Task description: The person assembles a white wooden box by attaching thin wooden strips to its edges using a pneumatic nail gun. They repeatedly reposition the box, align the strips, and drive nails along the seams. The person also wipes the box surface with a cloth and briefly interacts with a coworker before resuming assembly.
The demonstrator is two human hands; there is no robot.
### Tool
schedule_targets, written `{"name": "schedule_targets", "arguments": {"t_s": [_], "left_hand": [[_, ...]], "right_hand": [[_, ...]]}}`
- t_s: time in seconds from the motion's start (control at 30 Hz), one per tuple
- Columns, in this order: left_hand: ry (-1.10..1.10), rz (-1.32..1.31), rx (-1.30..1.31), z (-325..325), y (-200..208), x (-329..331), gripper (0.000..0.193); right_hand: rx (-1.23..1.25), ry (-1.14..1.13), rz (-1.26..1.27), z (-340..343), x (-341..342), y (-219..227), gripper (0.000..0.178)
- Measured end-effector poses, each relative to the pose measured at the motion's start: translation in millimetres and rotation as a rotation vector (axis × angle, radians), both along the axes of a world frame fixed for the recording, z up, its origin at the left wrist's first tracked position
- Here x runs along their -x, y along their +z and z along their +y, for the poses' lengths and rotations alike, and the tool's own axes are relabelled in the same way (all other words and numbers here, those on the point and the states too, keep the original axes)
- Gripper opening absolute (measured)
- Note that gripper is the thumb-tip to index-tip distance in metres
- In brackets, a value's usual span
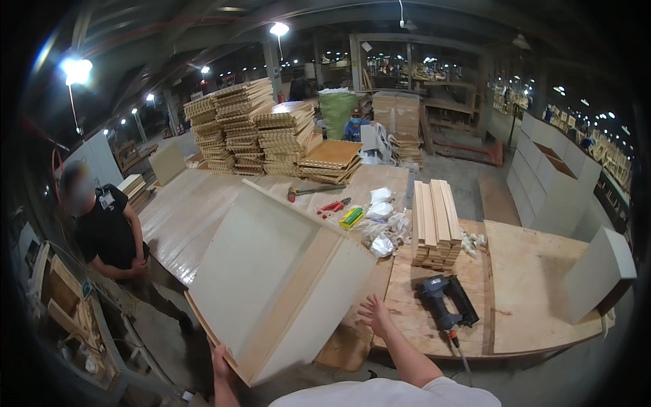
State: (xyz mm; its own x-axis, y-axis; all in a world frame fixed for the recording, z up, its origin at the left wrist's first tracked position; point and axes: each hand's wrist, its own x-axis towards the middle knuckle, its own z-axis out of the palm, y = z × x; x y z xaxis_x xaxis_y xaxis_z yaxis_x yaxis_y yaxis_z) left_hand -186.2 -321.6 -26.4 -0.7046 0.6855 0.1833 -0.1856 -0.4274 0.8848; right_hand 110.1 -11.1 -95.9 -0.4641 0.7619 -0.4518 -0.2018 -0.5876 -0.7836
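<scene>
A large white wooden panel frame (234, 251) is tilted up in front of me, with a pale wood strip (288, 305) across it and raised wooden edges. My left hand (220, 361) grips its lower left edge, the fingers partly hidden behind it. Off the frame's right side, my right hand (375, 316) is open, fingers spread and nothing in it. To the right of that hand a black nail gun (444, 302) with an air hose lies on the plywood-topped table (529, 292). A stack of wood strips (436, 224) stands just beyond the nail gun.
A hammer (315, 191), red-handled pliers (333, 206), a green and yellow box (352, 218) and white plastic bags (381, 214) lie on the table. Tall stacks of slatted panels (241, 125) stand behind. One person (112, 230) stands at left, another (354, 127) farther back. A white box (597, 275) sits at right.
</scene>
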Motion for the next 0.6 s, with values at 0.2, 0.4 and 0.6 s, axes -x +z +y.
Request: {"name": "schedule_targets", "arguments": {"t_s": [0.2,0.4,0.6], "left_hand": [[0.066,-0.13,-0.043,-34,-54,17,0.051],[-0.011,-0.13,0.007,-48,-37,11,0.053],[-0.181,-0.161,0.046,-2,-11,-4,0.054]], "right_hand": [[0.06,0.288,0.469,-62,50,18,0.086],[0.014,0.105,0.604,-95,56,28,0.083],[-0.016,-0.147,0.778,-95,-19,35,0.068]]}}
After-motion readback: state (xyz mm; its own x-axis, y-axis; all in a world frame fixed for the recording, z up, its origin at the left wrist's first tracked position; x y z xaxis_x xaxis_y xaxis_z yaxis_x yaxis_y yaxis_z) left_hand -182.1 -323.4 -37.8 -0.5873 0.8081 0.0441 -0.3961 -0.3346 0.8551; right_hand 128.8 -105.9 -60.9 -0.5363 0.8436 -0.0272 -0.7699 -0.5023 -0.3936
